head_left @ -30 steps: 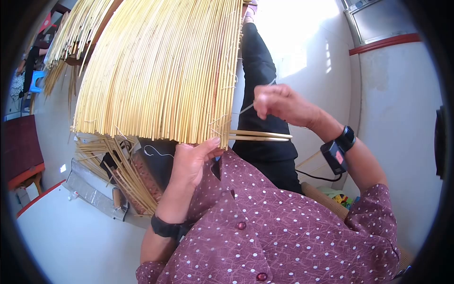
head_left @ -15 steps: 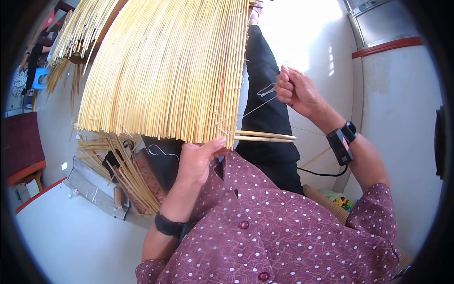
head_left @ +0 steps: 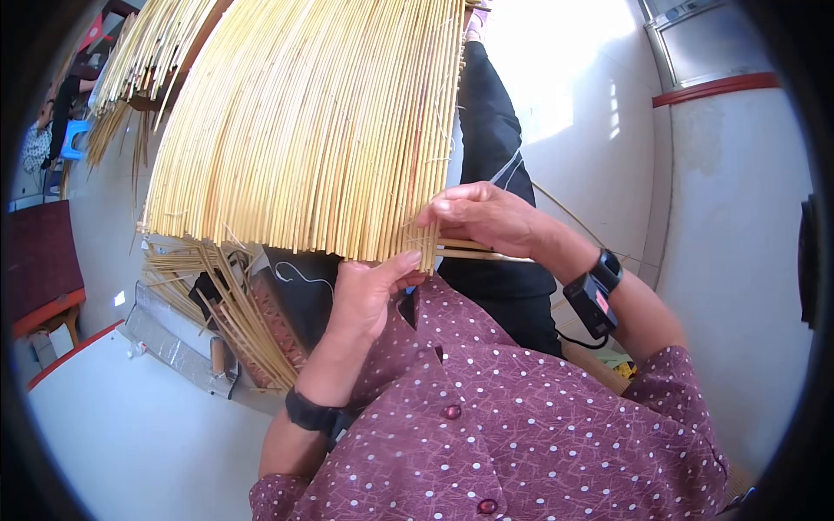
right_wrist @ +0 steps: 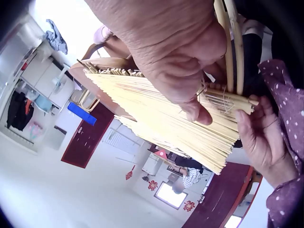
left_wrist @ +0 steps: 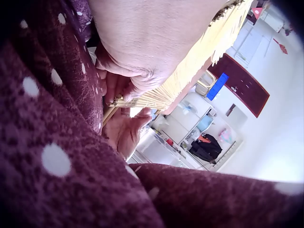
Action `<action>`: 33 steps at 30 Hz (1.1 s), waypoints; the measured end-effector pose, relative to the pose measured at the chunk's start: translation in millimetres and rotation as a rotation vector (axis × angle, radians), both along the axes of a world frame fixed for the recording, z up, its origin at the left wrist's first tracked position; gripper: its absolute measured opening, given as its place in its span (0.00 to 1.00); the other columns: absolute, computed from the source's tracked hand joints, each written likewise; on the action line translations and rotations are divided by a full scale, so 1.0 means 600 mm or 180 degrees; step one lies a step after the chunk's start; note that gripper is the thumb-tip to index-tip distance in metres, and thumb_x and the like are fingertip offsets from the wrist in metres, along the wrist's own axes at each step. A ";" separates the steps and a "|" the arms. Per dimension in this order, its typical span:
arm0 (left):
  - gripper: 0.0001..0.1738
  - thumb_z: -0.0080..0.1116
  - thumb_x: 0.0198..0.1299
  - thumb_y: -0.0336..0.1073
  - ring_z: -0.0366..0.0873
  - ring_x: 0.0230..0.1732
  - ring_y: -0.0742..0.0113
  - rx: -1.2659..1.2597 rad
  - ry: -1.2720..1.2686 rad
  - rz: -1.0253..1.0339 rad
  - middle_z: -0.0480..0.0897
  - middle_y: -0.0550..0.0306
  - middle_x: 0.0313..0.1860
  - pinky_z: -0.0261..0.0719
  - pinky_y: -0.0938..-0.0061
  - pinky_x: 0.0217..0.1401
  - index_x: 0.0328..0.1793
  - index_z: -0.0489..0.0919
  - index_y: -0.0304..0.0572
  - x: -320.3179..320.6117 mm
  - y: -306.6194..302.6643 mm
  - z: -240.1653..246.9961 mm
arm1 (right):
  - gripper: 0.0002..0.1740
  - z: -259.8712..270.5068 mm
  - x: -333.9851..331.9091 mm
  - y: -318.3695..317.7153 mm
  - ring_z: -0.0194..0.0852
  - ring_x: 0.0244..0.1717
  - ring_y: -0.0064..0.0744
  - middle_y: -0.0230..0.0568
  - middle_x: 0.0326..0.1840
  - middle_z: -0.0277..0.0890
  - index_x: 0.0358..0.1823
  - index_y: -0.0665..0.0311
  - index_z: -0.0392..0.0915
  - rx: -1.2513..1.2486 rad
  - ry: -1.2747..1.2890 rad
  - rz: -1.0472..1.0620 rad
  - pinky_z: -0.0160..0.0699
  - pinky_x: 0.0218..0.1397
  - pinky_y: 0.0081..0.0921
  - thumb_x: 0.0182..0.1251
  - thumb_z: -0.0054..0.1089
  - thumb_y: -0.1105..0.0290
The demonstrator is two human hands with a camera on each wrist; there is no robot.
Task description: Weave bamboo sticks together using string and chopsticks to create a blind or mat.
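A broad mat of pale straight stalks (head_left: 295, 130), stitched with white thread along its right edge, stretches away from the person. At its near right corner the left hand (head_left: 360, 300) grips the stalk ends, thumb on top and fingers underneath. Beside that corner, the right hand (head_left: 495, 217) is at the stitched edge, its thumb (right_wrist: 202, 115) over the stalks and its other fingertips mostly hidden. Loose white thread (head_left: 508, 169) trails from behind the right hand, and I cannot tell whether a needle is in its fingers. A looped pale rod (right_wrist: 232, 47) juts from the edge.
Left of the lap lies a bundle of loose stalks (head_left: 243, 326), near a grey wrapped slab (head_left: 178, 339). Another stalk mat (head_left: 156, 52) lies far left. A blue stool (head_left: 76, 139) stands beyond. The person's black trouser leg (head_left: 491, 113) stretches along the mat's right side.
The right hand pulled the thread out to the upper right, then came back down and left to the mat's edge. The left hand keeps its hold on the corner.
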State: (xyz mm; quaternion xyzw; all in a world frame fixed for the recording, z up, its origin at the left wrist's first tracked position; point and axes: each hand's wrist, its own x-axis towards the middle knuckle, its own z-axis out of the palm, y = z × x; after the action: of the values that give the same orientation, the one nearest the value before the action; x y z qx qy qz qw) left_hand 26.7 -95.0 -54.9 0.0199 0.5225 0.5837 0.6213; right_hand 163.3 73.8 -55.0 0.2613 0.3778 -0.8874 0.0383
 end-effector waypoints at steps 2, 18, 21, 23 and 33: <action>0.21 0.63 0.58 0.27 0.83 0.43 0.64 0.0003 0.0000 0.0008 0.82 0.52 0.47 0.84 0.70 0.44 0.58 0.75 0.34 0.001 0.000 0.000 | 0.16 0.000 -0.009 -0.006 0.77 0.51 0.26 0.39 0.49 0.81 0.48 0.68 0.81 -0.0079 0.0072 -0.0017 0.73 0.62 0.26 0.72 0.54 0.63; 0.22 0.63 0.57 0.27 0.83 0.41 0.64 0.0085 0.0144 -0.0064 0.82 0.54 0.46 0.84 0.71 0.43 0.58 0.73 0.35 0.006 0.008 -0.004 | 0.13 0.052 0.014 -0.009 0.68 0.64 0.47 0.45 0.59 0.74 0.44 0.59 0.84 0.5063 -0.0327 0.0053 0.71 0.63 0.32 0.55 0.65 0.74; 0.23 0.62 0.56 0.25 0.83 0.42 0.64 0.0015 0.0117 -0.0027 0.80 0.55 0.47 0.84 0.72 0.41 0.59 0.72 0.36 0.004 0.010 0.005 | 0.16 0.041 -0.017 -0.030 0.66 0.67 0.44 0.41 0.62 0.73 0.46 0.60 0.82 0.5361 0.1251 0.0416 0.70 0.65 0.36 0.54 0.65 0.72; 0.25 0.62 0.56 0.25 0.82 0.43 0.65 0.0044 0.0126 -0.0021 0.80 0.55 0.48 0.84 0.72 0.40 0.61 0.70 0.37 0.005 0.015 0.027 | 0.19 0.039 -0.028 -0.033 0.65 0.69 0.41 0.38 0.65 0.72 0.50 0.62 0.80 0.5257 0.1381 0.0570 0.66 0.68 0.39 0.53 0.63 0.73; 0.30 0.63 0.57 0.24 0.81 0.48 0.67 -0.0032 -0.0002 -0.0024 0.77 0.56 0.52 0.86 0.74 0.39 0.66 0.67 0.44 0.002 0.005 0.025 | 0.23 0.025 -0.046 -0.019 0.63 0.71 0.39 0.36 0.67 0.70 0.57 0.59 0.77 0.5388 0.1597 0.1004 0.64 0.71 0.38 0.57 0.56 0.68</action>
State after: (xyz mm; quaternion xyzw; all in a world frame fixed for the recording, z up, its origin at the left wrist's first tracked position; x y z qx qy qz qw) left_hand 27.7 -92.0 -39.7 0.0186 0.5251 0.5788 0.6237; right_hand 135.5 62.6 -40.1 -0.0545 0.9344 -0.3273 -0.1294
